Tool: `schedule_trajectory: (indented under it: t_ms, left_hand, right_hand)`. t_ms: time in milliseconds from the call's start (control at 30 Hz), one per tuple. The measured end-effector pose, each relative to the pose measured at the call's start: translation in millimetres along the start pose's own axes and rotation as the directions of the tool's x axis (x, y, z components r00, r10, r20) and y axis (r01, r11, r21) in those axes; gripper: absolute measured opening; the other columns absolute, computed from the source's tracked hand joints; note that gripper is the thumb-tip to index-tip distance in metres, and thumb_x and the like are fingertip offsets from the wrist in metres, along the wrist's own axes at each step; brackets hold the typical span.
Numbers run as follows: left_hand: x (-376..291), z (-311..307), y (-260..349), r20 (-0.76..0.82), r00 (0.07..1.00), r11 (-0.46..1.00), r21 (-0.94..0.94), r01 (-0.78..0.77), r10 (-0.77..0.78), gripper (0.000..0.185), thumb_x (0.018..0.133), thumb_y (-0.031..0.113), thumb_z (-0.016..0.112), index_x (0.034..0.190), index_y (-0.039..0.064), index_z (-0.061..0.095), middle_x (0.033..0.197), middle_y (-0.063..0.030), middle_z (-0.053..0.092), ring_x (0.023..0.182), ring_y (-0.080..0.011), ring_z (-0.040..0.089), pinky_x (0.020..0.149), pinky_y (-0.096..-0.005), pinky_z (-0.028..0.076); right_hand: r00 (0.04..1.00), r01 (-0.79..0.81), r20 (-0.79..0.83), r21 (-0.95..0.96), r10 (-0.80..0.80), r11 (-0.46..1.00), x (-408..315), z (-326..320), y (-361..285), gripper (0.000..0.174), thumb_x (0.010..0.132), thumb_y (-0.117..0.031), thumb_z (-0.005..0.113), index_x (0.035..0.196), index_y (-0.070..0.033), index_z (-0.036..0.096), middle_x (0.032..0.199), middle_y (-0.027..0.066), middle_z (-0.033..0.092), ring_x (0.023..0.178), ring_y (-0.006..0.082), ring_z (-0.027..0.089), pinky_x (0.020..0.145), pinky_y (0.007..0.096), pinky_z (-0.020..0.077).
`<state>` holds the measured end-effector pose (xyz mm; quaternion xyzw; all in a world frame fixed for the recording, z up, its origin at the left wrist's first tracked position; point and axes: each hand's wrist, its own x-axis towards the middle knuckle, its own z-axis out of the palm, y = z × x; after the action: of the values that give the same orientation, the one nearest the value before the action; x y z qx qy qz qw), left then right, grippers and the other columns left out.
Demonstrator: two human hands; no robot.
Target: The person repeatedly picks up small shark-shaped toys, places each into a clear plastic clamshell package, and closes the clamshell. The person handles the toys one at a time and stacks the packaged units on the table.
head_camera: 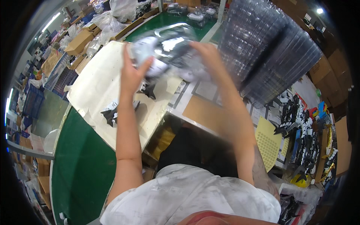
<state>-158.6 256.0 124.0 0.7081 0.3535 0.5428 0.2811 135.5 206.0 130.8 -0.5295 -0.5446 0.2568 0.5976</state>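
A clear plastic blister pack (175,46) with white parts inside is held up over the table, blurred by motion. My left hand (134,70) grips its left end, thumb on the near side. At the far right edge, the fingers of my right hand (207,54) are closed on the plastic. Beneath the pack, a black-and-white toy with a tail fin (148,90) lies partly hidden on cream sheeting (95,70). Another such toy (110,114) rests beside my left forearm, which covers part of it.
Tall stacks of clear plastic trays (253,42) stand at the right. Beyond them lie a yellow sticker sheet (267,143) and a pile of black-and-white jointed toys (305,140). Packed items (195,17) sit on the green surface (140,33) behind. Cardboard boxes (80,42) line the left.
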Motion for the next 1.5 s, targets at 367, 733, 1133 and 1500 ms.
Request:
schedule_trajectory:
  t_ms: [367, 733, 1133, 1500]
  left_hand:
    - [93, -16, -193, -0.114, 0.787, 0.776, 0.133, 0.617, -0.606, 0.102, 0.085, 0.042, 0.077, 0.168, 0.025, 0.021, 0.157, -0.0254, 0.047, 0.122, -0.0460, 0.063, 0.066, -0.0571, 0.061]
    - [230, 133, -246, 0.011, 0.684, 0.680, 0.127, 0.722, -0.729, 0.129, 0.078, 0.044, 0.088, 0.166, 0.010, 0.000, 0.154, -0.0297, 0.045, 0.120, -0.0525, 0.060, 0.070, -0.0675, 0.062]
    - [254, 185, -214, -0.018, 0.718, 0.680, 0.308, 0.666, -0.695, 0.114, 0.082, 0.051, 0.084, 0.159, 0.000, 0.017, 0.152, -0.0353, 0.044, 0.130, -0.0526, 0.054, 0.086, -0.0596, 0.062]
    - [110, 236, 188, -0.322, 0.439, 0.439, -0.076, -0.895, 0.839, 0.036, 0.084, 0.000, 0.071, 0.120, 0.001, 0.068, 0.123, -0.0157, 0.069, 0.116, -0.0325, 0.065, 0.106, -0.0425, 0.049]
  right_hand:
    - [0.939, -0.342, -0.160, -0.496, 0.304, 0.798, 137, 177, 124, 0.065, 0.091, -0.059, 0.066, 0.105, 0.003, 0.077, 0.099, 0.0259, 0.077, 0.086, 0.0430, 0.075, 0.079, 0.0486, 0.0600]
    - [0.523, 0.487, 0.116, -0.853, -0.844, 0.185, -23, -118, -119, 0.014, 0.078, -0.002, 0.079, 0.088, -0.010, 0.074, 0.080, 0.0076, 0.073, 0.066, 0.0239, 0.070, 0.057, 0.0333, 0.0557]
    - [0.983, 0.042, 0.130, -0.842, 0.127, 0.539, 32, -370, -260, 0.028, 0.094, -0.027, 0.081, 0.101, 0.000, 0.082, 0.082, 0.0008, 0.076, 0.070, 0.0078, 0.064, 0.062, 0.0283, 0.0508]
    - [0.847, -0.422, -0.001, -0.610, 0.532, 0.671, 66, -382, -245, 0.015, 0.088, -0.019, 0.073, 0.077, -0.009, 0.075, 0.056, -0.0045, 0.051, 0.046, 0.0069, 0.039, 0.046, 0.0276, 0.0253]
